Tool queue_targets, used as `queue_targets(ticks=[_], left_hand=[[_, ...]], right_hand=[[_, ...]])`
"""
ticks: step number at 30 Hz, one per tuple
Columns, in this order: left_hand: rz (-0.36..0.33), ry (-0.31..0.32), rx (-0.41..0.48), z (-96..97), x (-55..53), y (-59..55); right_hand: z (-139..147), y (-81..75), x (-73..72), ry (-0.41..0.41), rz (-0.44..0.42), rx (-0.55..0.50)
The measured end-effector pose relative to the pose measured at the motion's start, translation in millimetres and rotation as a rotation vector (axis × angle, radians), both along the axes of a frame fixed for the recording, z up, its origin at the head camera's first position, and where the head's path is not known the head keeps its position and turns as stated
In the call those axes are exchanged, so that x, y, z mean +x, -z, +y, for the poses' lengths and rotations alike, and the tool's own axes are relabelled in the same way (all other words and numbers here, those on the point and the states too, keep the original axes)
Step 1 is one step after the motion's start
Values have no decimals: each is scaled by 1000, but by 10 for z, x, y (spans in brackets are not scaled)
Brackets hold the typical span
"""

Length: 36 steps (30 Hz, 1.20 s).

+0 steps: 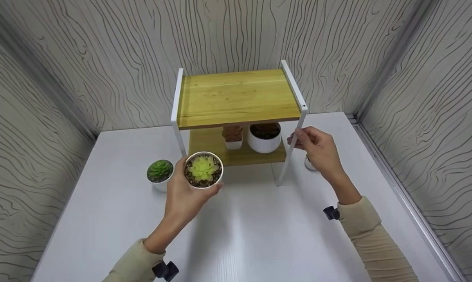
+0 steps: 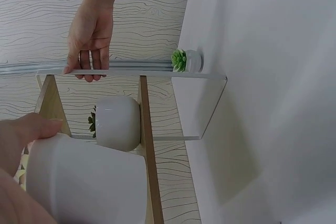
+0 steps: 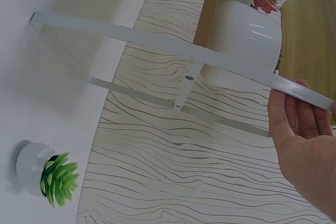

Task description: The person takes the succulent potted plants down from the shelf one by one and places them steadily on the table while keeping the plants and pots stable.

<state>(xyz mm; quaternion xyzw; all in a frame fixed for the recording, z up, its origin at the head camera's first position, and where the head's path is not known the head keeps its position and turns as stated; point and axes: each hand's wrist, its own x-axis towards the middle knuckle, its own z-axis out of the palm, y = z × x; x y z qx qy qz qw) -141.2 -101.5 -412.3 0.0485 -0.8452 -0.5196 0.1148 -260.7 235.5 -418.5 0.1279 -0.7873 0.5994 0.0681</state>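
My left hand (image 1: 181,199) grips a round white pot with a yellow-green succulent (image 1: 203,169), fingers and thumb around its sides. The pot is held in front of a two-tier shelf (image 1: 240,98) with wooden boards and a white frame. In the left wrist view the white wall of this pot (image 2: 92,182) is close to the lower board's edge. At the shelf's right side, my right hand (image 1: 322,150) holds the front white post (image 1: 292,150) between thumb and fingers. The right wrist view shows the fingers behind that post, just under the top board.
On the lower board stand a large white pot (image 1: 264,144) and a small white pot with a reddish plant (image 1: 233,135). A green succulent (image 1: 160,171) stands on the white table (image 1: 236,243) left of the shelf. Another potted green succulent (image 3: 59,179) stands to the right.
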Motion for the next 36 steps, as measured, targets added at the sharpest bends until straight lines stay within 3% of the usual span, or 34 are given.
queue_targets(ticks=[21, 36], left_hand=[[-20, -51, 17, -129, 36, 126], [-50, -73, 24, -242, 121, 194]], right_hand=[[9, 16, 2, -6, 24, 19], [-6, -14, 21, -21, 16, -15]])
